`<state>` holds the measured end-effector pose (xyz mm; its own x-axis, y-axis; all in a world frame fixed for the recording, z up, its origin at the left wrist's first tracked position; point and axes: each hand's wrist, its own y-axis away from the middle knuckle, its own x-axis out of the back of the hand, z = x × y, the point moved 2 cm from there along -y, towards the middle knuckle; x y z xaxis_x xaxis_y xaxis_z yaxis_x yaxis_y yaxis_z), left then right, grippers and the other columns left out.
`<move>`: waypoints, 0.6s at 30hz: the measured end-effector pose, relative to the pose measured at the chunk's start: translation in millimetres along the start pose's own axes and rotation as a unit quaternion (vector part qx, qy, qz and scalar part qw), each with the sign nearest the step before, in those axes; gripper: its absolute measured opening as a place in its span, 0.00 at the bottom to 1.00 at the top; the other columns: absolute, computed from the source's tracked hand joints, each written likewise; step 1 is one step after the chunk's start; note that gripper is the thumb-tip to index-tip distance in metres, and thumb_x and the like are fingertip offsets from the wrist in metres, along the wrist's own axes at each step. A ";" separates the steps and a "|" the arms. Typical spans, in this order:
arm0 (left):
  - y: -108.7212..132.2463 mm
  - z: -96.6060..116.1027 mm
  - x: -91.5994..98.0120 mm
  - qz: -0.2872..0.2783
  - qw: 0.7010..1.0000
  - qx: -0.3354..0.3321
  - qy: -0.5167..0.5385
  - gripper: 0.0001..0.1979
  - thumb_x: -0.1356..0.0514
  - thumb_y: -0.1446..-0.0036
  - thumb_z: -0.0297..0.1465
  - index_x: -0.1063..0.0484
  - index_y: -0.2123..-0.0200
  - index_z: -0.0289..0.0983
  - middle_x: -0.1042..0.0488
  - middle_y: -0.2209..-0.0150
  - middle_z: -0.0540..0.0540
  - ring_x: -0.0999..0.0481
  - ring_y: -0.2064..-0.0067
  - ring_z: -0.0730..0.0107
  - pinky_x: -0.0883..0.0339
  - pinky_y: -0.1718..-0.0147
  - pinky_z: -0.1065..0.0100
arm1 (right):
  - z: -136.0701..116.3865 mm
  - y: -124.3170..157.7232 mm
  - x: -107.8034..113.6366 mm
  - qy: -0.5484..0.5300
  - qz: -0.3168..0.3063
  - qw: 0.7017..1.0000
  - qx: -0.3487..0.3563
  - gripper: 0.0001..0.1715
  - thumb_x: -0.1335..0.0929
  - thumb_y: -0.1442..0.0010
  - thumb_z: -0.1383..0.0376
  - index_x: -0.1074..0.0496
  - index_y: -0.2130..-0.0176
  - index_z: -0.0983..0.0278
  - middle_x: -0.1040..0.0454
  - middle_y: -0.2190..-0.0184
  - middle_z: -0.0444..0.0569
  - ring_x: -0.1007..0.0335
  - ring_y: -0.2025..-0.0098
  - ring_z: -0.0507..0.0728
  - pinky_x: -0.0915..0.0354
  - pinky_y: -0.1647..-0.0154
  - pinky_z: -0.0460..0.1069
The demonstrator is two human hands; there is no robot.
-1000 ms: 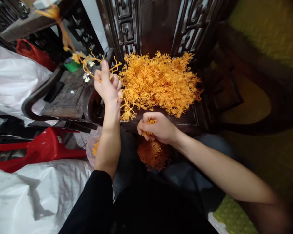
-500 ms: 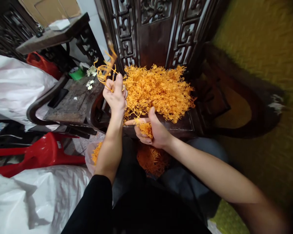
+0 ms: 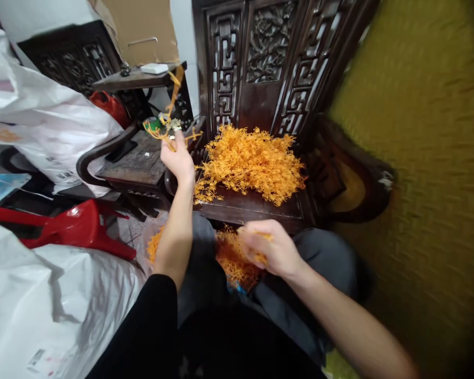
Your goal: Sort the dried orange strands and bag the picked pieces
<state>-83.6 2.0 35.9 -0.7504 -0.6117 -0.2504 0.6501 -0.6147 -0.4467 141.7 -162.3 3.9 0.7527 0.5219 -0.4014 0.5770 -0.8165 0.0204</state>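
The two hands are apart. The left hand (image 3: 178, 158), raised at the far side, is closed with the thumb pressed over curled fingers, gripping thin, branching orange stems (image 3: 156, 132); the upper ends are blurred. The right hand (image 3: 274, 245), nearer and lower, is motion-blurred; its fingers are curled around a tuft of orange strands (image 3: 262, 258). Directly below it, between the knees, sits a coarse, tangled orange heap (image 3: 235, 255).

Beyond the hands, a springy, frilled orange pile (image 3: 256, 163) rests on the smooth, dark wooden seat (image 3: 256, 202), against a backrest (image 3: 266, 50) of carved fretwork. To the left: a glossy, moulded red plastic stool (image 3: 79, 226) and, nearer, a creased white sack (image 3: 87, 310). To the right: a yellow-green surface (image 3: 418, 131) of woven texture.
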 end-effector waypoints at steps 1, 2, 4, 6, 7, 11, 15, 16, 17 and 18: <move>16.1 5.4 7.2 -0.027 0.997 -0.016 -0.067 0.21 0.42 0.37 0.48 0.44 0.72 0.40 0.39 0.74 0.54 0.34 0.72 0.74 0.36 0.69 0.71 | -5.0 15.8 2.2 -0.024 0.023 0.999 0.031 0.19 0.27 0.44 0.60 0.30 0.81 0.65 0.38 0.88 0.42 0.48 0.89 0.46 0.57 0.87 0.44; 38.7 8.9 12.4 -0.079 0.983 -0.030 -0.162 0.20 0.40 0.38 0.47 0.40 0.71 0.39 0.35 0.73 0.51 0.30 0.69 0.71 0.34 0.66 0.68 | -11.0 30.7 5.4 -0.053 0.050 0.995 0.065 0.19 0.27 0.44 0.60 0.30 0.81 0.65 0.40 0.87 0.41 0.48 0.88 0.46 0.58 0.87 0.44; 96.8 5.4 17.9 -0.267 0.907 0.007 -0.327 0.17 0.39 0.40 0.47 0.32 0.64 0.38 0.27 0.71 0.46 0.24 0.66 0.63 0.32 0.62 0.63 | -23.5 55.9 12.1 -0.092 0.104 0.983 0.122 0.15 0.28 0.45 0.60 0.27 0.79 0.64 0.43 0.87 0.40 0.49 0.88 0.46 0.59 0.87 0.45; 155.4 -5.8 24.0 -0.478 0.771 0.071 -0.414 0.31 0.38 0.43 0.50 0.34 0.44 0.36 0.22 0.58 0.36 0.20 0.56 0.53 0.30 0.57 0.57 | -32.3 74.5 16.0 -0.086 0.141 0.975 0.146 0.09 0.29 0.45 0.61 0.21 0.72 0.64 0.45 0.86 0.40 0.50 0.87 0.47 0.58 0.86 0.45; 177.8 -10.9 29.3 -0.548 0.703 0.102 -0.442 0.41 0.35 0.46 0.51 0.41 0.37 0.34 0.24 0.49 0.30 0.22 0.48 0.46 0.30 0.52 0.54 | -34.0 81.3 17.1 -0.075 0.156 0.974 0.145 0.10 0.30 0.45 0.62 0.19 0.66 0.64 0.45 0.86 0.40 0.50 0.87 0.48 0.58 0.85 0.45; 207.3 -0.5 54.1 -0.567 0.687 0.100 -0.445 0.57 0.29 0.52 0.45 0.54 0.28 0.30 0.42 0.32 0.21 0.39 0.32 0.33 0.40 0.39 0.42 | -18.7 88.7 18.4 -0.067 0.201 0.968 0.134 0.23 0.32 0.47 0.65 0.21 0.52 0.60 0.42 0.84 0.39 0.50 0.84 0.49 0.53 0.85 0.45; 213.2 61.9 67.6 -0.461 0.852 -0.078 -0.238 0.34 0.47 0.33 0.45 0.51 0.28 0.42 0.43 0.28 0.40 0.43 0.28 0.58 0.45 0.31 0.55 | 16.8 58.2 8.6 -0.078 0.239 0.959 0.130 0.11 0.31 0.48 0.61 0.23 0.63 0.61 0.36 0.79 0.41 0.43 0.81 0.50 0.45 0.83 0.45; 217.0 76.4 69.4 -0.439 0.867 -0.122 -0.203 0.32 0.49 0.32 0.45 0.49 0.29 0.44 0.42 0.29 0.43 0.43 0.28 0.61 0.46 0.30 0.57 | 24.0 45.9 2.0 -0.050 0.240 0.961 0.130 0.11 0.31 0.47 0.58 0.24 0.65 0.60 0.34 0.77 0.43 0.40 0.79 0.51 0.41 0.82 0.46; 220.3 87.0 70.9 -0.426 0.870 -0.158 -0.189 0.31 0.48 0.33 0.45 0.46 0.30 0.45 0.41 0.29 0.44 0.43 0.28 0.61 0.48 0.30 0.56 | 29.5 32.6 -6.8 -0.007 0.227 0.965 0.132 0.11 0.31 0.44 0.55 0.24 0.66 0.59 0.31 0.75 0.45 0.33 0.74 0.54 0.35 0.77 0.48; 221.9 92.8 72.5 -0.418 0.868 -0.186 -0.194 0.30 0.46 0.34 0.46 0.41 0.32 0.46 0.40 0.30 0.44 0.43 0.28 0.59 0.49 0.29 0.54 | 33.9 19.0 -17.4 0.038 0.200 0.971 0.127 0.13 0.32 0.42 0.53 0.24 0.67 0.58 0.28 0.74 0.47 0.29 0.70 0.56 0.31 0.72 0.50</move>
<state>17.4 -225.0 -1.6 -0.7975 -0.1944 0.5711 -0.2405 -0.7658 -0.5965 128.8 -195.3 -19.8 0.9273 0.1591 -0.3387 0.1439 -0.9871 -0.0696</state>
